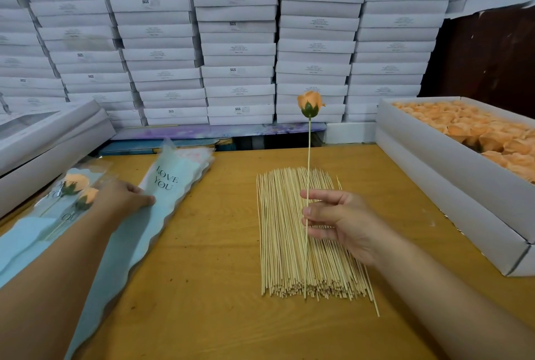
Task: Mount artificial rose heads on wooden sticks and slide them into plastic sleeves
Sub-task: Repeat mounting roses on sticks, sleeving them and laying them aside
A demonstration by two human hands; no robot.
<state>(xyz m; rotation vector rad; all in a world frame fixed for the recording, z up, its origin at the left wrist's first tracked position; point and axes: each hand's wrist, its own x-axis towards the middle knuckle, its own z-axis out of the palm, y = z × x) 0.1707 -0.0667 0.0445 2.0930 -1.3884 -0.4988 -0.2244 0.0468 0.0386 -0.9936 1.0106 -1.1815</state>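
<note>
Rose (pixel 309 102) already seated on a stick (pixel 308 157), held upright over the middle of the worktop (pixel 220 244), bloom topmost. Right hand (pixel 338 220) pinching that stick about halfway down, fingers curled round it, directly above the loose pile of sticks (pixel 289 232) spread flat on the wood. Mounting step for this flower done, then; sleeving not yet done. To the left, a stack of pale blue sleeves (pixel 162 186) printed "LOVE YOU", with the left hand (pixel 127 197) resting on the top one, fingertips pressing its edge as if to separate or open it; fingers fairly straight, no clear grip visible. Hands well apart, one on each job. Beside the left forearm, two finished roses (pixel 76 186) lying in their sleeves on the stack's near side, so only a small count visibly complete. On the right, an open white box (pixel 434 142) packed with orange rose heads (pixel 463 125), plus the thick pile of unused sticks, pointing to most of the work left. Probable next need: lift or open the top sleeve and feed the stick's lower end in without bending petals. Behind everything, a wall of stacked white boxes (pixel 237 27), and more boxes (pixel 43 134) at far left.
</note>
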